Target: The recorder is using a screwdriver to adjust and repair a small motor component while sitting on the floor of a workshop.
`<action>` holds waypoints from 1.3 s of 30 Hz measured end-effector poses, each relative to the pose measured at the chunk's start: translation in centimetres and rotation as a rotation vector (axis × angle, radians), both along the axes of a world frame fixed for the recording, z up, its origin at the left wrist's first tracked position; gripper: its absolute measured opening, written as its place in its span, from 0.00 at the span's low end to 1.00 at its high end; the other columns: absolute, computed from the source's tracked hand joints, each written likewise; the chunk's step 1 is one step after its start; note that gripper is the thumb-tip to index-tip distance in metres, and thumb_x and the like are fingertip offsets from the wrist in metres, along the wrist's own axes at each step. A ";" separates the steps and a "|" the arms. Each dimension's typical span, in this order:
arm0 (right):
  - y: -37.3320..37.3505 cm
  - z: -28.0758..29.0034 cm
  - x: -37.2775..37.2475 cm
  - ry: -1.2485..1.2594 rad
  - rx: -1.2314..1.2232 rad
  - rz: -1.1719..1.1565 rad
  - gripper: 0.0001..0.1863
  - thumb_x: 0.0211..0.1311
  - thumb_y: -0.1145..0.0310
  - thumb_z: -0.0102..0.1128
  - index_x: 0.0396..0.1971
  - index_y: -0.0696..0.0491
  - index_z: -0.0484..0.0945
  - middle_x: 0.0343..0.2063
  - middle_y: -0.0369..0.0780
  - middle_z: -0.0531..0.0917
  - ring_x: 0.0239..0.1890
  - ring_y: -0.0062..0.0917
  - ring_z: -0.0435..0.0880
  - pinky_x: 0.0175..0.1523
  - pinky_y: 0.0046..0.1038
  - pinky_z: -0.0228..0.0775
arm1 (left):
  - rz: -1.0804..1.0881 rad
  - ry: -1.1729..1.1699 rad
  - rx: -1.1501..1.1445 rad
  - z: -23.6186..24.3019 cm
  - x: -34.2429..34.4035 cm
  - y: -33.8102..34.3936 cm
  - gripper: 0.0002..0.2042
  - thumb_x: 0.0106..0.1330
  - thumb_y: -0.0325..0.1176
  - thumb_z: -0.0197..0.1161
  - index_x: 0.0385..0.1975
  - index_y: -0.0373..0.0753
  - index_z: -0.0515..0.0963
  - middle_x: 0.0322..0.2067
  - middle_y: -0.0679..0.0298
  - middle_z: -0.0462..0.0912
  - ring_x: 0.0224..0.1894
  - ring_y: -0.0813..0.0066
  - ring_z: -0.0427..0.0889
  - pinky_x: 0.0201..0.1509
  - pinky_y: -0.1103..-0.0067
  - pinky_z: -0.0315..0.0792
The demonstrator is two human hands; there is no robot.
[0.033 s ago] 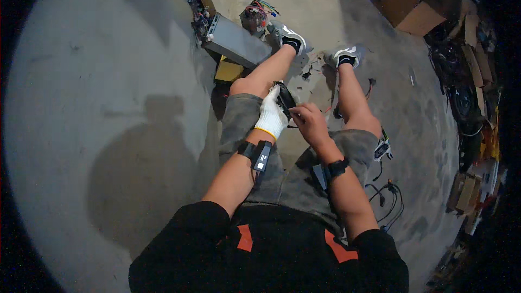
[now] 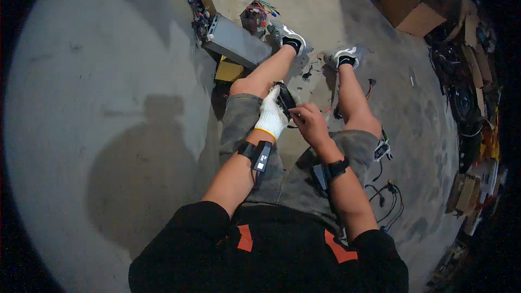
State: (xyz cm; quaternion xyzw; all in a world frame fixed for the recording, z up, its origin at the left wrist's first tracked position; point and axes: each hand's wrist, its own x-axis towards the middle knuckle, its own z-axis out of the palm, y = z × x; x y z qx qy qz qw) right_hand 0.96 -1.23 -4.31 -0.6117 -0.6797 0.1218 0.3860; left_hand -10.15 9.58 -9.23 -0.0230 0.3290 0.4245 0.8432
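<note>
My left hand [image 2: 271, 115], in a white knitted glove with a yellow cuff edge, is closed round a dark, elongated black object [image 2: 286, 97] between my knees. Its exact kind cannot be made out. Bare, my right hand [image 2: 311, 122] has its fingers pinched together at the near right edge of that object. What lies between those fingertips is hidden. A short dark strand shows below them. Both wrists carry a black strap with a small box.
A grey metal case [image 2: 239, 40] lies beyond my left knee, with a yellow block [image 2: 229, 69] beside it. A unit with coloured wires [image 2: 255, 17] stands near my left shoe. Black cables [image 2: 400, 198] lie at right; cardboard boxes [image 2: 412, 8] and cable heaps line the far right.
</note>
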 end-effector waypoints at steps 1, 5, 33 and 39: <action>-0.1 -0.1 0.2 -0.006 0.013 0.002 0.10 0.52 0.73 0.67 0.36 0.52 0.83 0.36 0.41 0.83 0.42 0.39 0.80 0.46 0.37 0.74 | 0.000 0.002 -0.011 0.3 0.2 -0.2 0.10 0.69 0.45 0.59 0.42 0.47 0.79 0.33 0.65 0.80 0.32 0.63 0.81 0.38 0.65 0.78; -0.4 -0.3 0.2 -0.067 0.042 -0.023 0.10 0.52 0.72 0.67 0.37 0.50 0.83 0.37 0.40 0.83 0.42 0.38 0.81 0.45 0.36 0.75 | -0.016 0.054 -0.058 1.6 0.2 -0.6 0.11 0.71 0.42 0.55 0.44 0.45 0.78 0.33 0.59 0.81 0.33 0.58 0.82 0.40 0.63 0.78; -1.0 1.0 -0.2 -0.029 0.038 0.002 0.19 0.53 0.76 0.66 0.48 0.50 0.82 0.40 0.42 0.80 0.41 0.37 0.80 0.43 0.34 0.76 | 0.010 -0.055 -0.027 1.0 0.3 -0.3 0.16 0.75 0.45 0.46 0.48 0.40 0.73 0.38 0.52 0.80 0.38 0.53 0.80 0.46 0.58 0.77; -0.8 1.3 -0.4 0.022 0.013 0.001 0.16 0.55 0.73 0.65 0.46 0.52 0.81 0.40 0.44 0.81 0.44 0.41 0.80 0.47 0.37 0.75 | -0.016 -0.043 0.042 0.4 -0.2 -0.1 0.16 0.75 0.45 0.46 0.49 0.42 0.74 0.37 0.52 0.81 0.38 0.53 0.81 0.44 0.58 0.77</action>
